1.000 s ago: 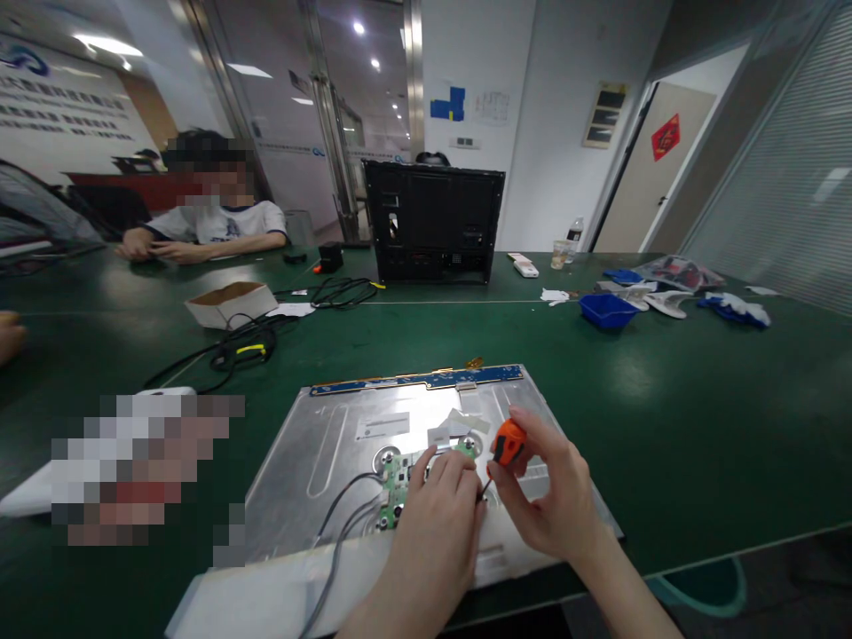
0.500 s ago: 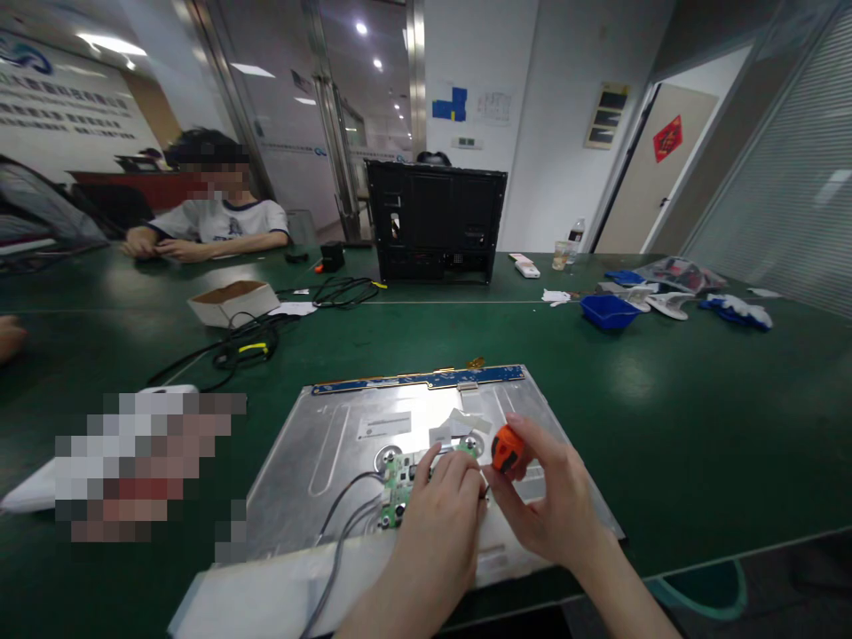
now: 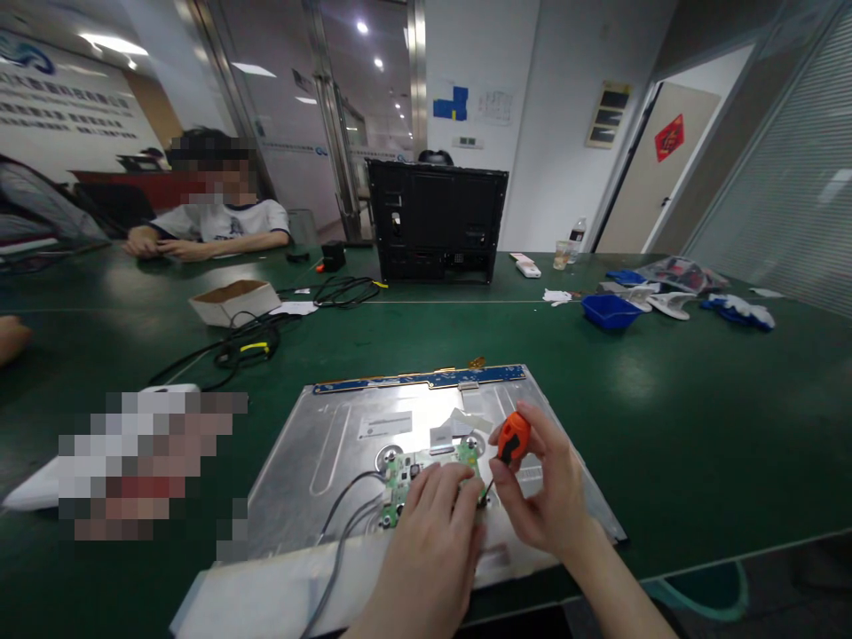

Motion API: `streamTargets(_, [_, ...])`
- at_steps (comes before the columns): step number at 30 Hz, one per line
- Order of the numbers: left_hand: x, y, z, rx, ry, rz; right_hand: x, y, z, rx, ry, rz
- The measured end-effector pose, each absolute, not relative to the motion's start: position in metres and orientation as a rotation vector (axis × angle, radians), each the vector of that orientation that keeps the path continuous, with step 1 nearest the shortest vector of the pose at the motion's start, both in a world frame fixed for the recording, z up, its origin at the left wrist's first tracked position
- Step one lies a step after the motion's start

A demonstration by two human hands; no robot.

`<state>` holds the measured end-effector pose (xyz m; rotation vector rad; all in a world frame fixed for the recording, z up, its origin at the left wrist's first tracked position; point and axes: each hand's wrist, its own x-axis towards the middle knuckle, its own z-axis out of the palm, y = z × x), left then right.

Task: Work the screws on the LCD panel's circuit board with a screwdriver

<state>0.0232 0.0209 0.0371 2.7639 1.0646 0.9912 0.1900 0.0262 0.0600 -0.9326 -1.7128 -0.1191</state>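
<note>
My half-open left hand (image 3: 436, 532) rests on the circuit board (image 3: 405, 470), now exposing more of it. My right hand (image 3: 556, 501) pinches the orange screwdriver (image 3: 515, 437) (shaft newly visible). Board: six o'clock, green table (image 3: 698, 382). Black-backed display (image 3: 436, 213): twelve. Seated person (image 3: 243, 226): ten.

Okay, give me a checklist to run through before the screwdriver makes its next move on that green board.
1. Right hand has the screwdriver: ok, thumb and fingers hold its orange handle.
2. Left hand on the green board: ok, fingers rest over it.
3. Tip seated in a screw: cannot tell, too small at this view.
4. Whole board visible: not ok, the left hand covers part of it.
5. Cables away from the screwdriver: ok, they leave the board on the opposite side.
6. Metal panel lying on the table: ok.
</note>
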Motion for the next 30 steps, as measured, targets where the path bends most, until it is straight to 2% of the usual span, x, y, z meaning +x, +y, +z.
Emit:
streamTargets(6, [0.006, 0.002, 0.021, 2.953, 0.844, 1.093, 0.182, 0.028, 0.057, -0.929, -1.660, -0.155])
streamTargets(11, [-0.002, 0.003, 0.012, 3.138, 0.725, 0.934, 0.179, 0.030, 0.058, -0.929, -1.661, -0.209])
streamTargets(21, [-0.003, 0.002, 0.008, 3.249, 0.781, 0.606, 0.175, 0.032, 0.052, -0.908, -1.628, -0.294])
streamTargets(30, [-0.002, 0.000, 0.008, 3.254, 0.795, 0.686, 0.183, 0.027, 0.076, -0.896, -1.784, -0.205])
